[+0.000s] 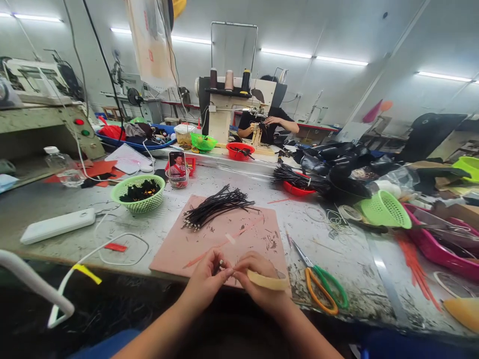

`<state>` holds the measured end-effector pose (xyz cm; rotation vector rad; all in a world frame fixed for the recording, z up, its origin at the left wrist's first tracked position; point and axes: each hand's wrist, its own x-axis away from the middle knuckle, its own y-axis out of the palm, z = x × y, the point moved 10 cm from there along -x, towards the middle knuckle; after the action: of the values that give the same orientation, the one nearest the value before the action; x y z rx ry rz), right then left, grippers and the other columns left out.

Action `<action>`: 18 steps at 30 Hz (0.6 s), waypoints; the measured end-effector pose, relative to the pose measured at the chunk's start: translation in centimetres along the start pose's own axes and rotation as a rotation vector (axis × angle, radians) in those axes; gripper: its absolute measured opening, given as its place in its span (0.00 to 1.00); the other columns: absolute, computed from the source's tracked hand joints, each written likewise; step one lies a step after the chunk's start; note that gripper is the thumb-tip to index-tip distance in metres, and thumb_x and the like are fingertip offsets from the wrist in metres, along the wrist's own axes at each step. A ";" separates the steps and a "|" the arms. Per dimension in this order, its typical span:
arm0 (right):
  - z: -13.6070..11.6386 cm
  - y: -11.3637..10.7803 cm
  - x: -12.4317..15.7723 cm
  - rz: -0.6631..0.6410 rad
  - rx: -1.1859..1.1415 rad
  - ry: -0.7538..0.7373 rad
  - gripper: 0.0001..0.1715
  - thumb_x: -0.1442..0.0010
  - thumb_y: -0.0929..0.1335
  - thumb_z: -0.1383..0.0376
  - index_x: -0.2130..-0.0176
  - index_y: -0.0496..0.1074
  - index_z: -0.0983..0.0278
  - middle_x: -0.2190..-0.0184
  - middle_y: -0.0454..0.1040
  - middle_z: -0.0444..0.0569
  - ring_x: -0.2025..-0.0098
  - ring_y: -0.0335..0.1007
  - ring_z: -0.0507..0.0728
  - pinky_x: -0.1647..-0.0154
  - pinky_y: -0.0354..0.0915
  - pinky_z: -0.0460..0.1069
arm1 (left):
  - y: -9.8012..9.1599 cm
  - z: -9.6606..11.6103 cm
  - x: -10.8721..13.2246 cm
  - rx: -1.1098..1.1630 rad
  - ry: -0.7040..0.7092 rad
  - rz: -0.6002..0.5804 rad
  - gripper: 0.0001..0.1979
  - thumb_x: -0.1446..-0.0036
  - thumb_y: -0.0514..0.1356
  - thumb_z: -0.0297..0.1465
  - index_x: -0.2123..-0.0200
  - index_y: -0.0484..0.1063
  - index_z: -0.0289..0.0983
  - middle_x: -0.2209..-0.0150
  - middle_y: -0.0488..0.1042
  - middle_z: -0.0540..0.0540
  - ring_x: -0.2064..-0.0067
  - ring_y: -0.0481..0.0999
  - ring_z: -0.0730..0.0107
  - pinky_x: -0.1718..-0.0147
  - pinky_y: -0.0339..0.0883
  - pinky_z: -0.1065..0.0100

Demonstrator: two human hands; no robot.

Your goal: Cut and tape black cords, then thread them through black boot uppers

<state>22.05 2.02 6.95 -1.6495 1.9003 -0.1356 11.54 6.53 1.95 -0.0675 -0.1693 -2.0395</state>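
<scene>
My left hand is closed in a pinch, its fingertips meeting those of my right hand over the near edge of a pinkish board. What the left fingers pinch is too small and covered to make out. Against my closed right hand rests a cream-coloured roll of tape, its band curving past the fingers. Beyond both hands, a bundle of thin black cords with pale metallic ends lies on the board. An orange-red strip and a small whitish piece lie nearer the hands.
Scissors with orange and green handles lie right of the board. On the left are a green basket of black pieces and a white power strip. A phone stands behind. Across the table, a person works at a sewing machine.
</scene>
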 end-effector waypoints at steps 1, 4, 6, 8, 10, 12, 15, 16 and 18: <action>0.9 0.1 0.0 0.001 -0.047 0.091 0.07 0.48 0.67 0.65 0.75 0.71 0.64 0.76 0.72 0.47 0.72 0.69 0.53 0.70 0.65 0.47 | -0.2 0.1 0.0 0.001 0.001 0.018 0.12 0.58 0.62 0.33 0.76 0.59 0.39 0.76 0.65 0.55 0.71 0.63 0.74 0.70 0.59 0.71; 3.5 0.7 0.4 0.004 -0.208 0.362 0.09 0.50 0.67 0.61 0.76 0.70 0.63 0.80 0.71 0.43 0.76 0.65 0.51 0.75 0.62 0.45 | -1.0 0.0 -0.1 0.041 -0.031 0.089 0.12 0.59 0.61 0.34 0.74 0.61 0.38 0.75 0.66 0.55 0.79 0.56 0.80 0.79 0.51 0.73; 4.5 1.0 0.8 0.024 -0.288 0.457 0.09 0.51 0.67 0.59 0.76 0.70 0.63 0.81 0.70 0.42 0.77 0.63 0.51 0.76 0.61 0.45 | -1.3 -0.3 -0.2 0.085 -0.077 0.109 0.12 0.60 0.60 0.35 0.73 0.60 0.38 0.74 0.69 0.54 0.83 0.48 0.83 0.83 0.42 0.73; 4.9 1.0 0.9 0.047 -0.316 0.484 0.10 0.52 0.67 0.59 0.76 0.70 0.63 0.81 0.69 0.42 0.77 0.63 0.51 0.76 0.60 0.45 | -1.2 -0.6 -0.2 0.112 -0.117 0.088 0.12 0.61 0.59 0.34 0.73 0.59 0.38 0.74 0.70 0.54 0.85 0.45 0.85 0.84 0.37 0.73; 5.0 0.9 0.9 0.072 -0.312 0.464 0.09 0.53 0.68 0.59 0.76 0.70 0.63 0.79 0.71 0.43 0.75 0.65 0.52 0.74 0.62 0.46 | -0.7 -0.7 -0.2 0.105 -0.131 0.028 0.10 0.61 0.56 0.35 0.73 0.60 0.38 0.77 0.69 0.54 0.86 0.45 0.85 0.84 0.36 0.73; 4.8 0.6 0.7 0.120 -0.318 0.415 0.09 0.53 0.68 0.59 0.75 0.70 0.63 0.74 0.74 0.46 0.71 0.67 0.54 0.69 0.64 0.48 | -0.2 -0.8 -0.1 0.080 -0.120 -0.026 0.08 0.58 0.52 0.36 0.76 0.60 0.37 0.80 0.66 0.54 0.86 0.46 0.84 0.83 0.38 0.73; 4.5 0.5 0.6 0.179 -0.360 0.381 0.10 0.52 0.67 0.59 0.73 0.69 0.63 0.73 0.74 0.47 0.71 0.68 0.54 0.69 0.65 0.48 | 0.1 -1.0 0.0 0.046 -0.099 -0.042 0.10 0.54 0.50 0.37 0.80 0.60 0.37 0.81 0.60 0.55 0.84 0.49 0.81 0.84 0.42 0.73; 4.4 0.6 0.7 0.183 -0.374 0.385 0.10 0.52 0.67 0.59 0.72 0.68 0.63 0.74 0.74 0.46 0.72 0.68 0.54 0.71 0.65 0.48 | 0.2 -1.0 0.0 0.040 -0.100 -0.042 0.10 0.53 0.52 0.37 0.80 0.61 0.37 0.81 0.59 0.55 0.83 0.50 0.80 0.84 0.43 0.73; 4.1 0.9 0.6 0.179 -0.384 0.385 0.09 0.53 0.68 0.60 0.71 0.67 0.63 0.75 0.73 0.45 0.73 0.68 0.54 0.72 0.65 0.47 | 0.4 -1.0 0.0 -0.012 -0.081 -0.058 0.11 0.53 0.55 0.38 0.80 0.63 0.37 0.82 0.59 0.55 0.81 0.54 0.77 0.83 0.47 0.73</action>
<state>23.31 2.88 3.00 -1.7815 2.4811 -0.0142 11.91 6.22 1.02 -0.1545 -0.2113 -2.0972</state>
